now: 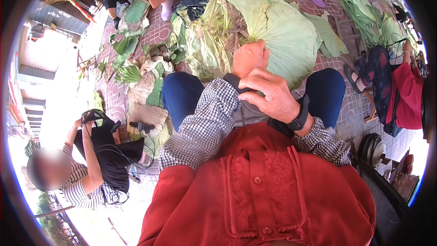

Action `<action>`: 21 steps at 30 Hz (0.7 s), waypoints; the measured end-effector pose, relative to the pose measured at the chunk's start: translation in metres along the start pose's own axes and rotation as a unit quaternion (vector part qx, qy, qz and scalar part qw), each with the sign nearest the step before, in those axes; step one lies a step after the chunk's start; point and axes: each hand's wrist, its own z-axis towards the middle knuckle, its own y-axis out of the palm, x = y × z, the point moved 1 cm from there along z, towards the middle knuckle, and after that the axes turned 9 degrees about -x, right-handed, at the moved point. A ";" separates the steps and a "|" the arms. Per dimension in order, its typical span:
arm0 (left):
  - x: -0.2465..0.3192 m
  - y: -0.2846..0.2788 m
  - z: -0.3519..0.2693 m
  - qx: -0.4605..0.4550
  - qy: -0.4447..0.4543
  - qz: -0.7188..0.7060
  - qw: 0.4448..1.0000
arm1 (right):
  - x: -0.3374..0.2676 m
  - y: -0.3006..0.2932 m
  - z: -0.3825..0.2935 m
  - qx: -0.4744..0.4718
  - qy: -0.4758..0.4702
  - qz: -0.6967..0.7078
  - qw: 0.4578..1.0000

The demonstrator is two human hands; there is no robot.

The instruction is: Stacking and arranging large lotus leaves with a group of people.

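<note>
My left hand (251,58), palm down with bent fingers, is over the near edge of a pile of large, pale green lotus leaves (283,34). Its fingertips are hidden, so whether it grips a leaf cannot be told. A black band (235,81) circles my left wrist at the end of a checked sleeve cover. My right hand (269,92) reaches across to that wrist, with thumb and index finger pinching the band's edge. Another black band (300,112) is on my right wrist. Dry, brownish crumpled leaves (235,29) lie beside the broad leaf on top.
Loose green and brown leaves (146,78) are strewn over the patterned paving at the left. A person (88,157) holding black cables sits at the lower left. Several people sit along the top, another at the right near more leaves (362,13). My knees flank the pile.
</note>
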 end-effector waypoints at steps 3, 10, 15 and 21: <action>-0.001 0.008 -0.006 -0.061 -0.038 0.043 0.996 | 0.001 -0.005 0.003 -0.036 -0.028 -0.028 0.999; -0.013 0.023 -0.011 -0.266 -0.131 -0.062 0.953 | 0.000 -0.009 0.006 -0.067 -0.044 -0.073 0.994; -0.006 0.036 -0.024 -0.292 -0.056 -0.059 0.953 | 0.008 -0.012 0.015 -0.050 -0.053 -0.059 0.996; 0.007 0.047 -0.041 -0.211 0.086 -0.031 0.973 | 0.016 -0.012 0.028 0.009 -0.010 -0.020 1.000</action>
